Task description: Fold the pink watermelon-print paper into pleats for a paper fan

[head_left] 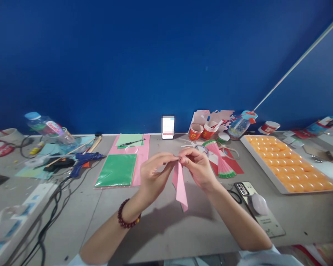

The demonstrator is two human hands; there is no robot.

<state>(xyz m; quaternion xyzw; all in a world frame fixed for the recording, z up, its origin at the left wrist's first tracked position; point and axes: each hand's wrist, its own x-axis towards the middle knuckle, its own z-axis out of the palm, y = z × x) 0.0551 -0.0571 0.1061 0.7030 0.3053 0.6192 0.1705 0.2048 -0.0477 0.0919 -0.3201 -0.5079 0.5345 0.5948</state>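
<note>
- A pink paper strip [180, 184] is pinched at its top end by both hands, held up over the middle of the table [161, 225], so it hangs down and a bit forward between the wrists.
- The left hand [155, 173] is closed on the strip's top from the left, fingertips pressed together right at the fold.
- The right hand [198, 168] is clamped on the same spot from the right, so the two hands are pretty much touching at the fingertips.
- A dark red bead bracelet [127, 216] is worn on the left wrist.
- A green sheet [117, 170] on a pink sheet [142, 155] is laid just left of the hands, with a pen [131, 142] further back.
- A blue glue gun [84, 160] and cables are seen further left.
- A phone [246, 190] is laid face down just beside the right forearm.
- A red and green paper fan [223, 166] is spread behind the right hand, paper cups [202, 131] behind that.
- A tray of orange balls [294, 164] is parked on the far right.
- A plastic bottle [48, 127] is lying on its side at the back left.
</note>
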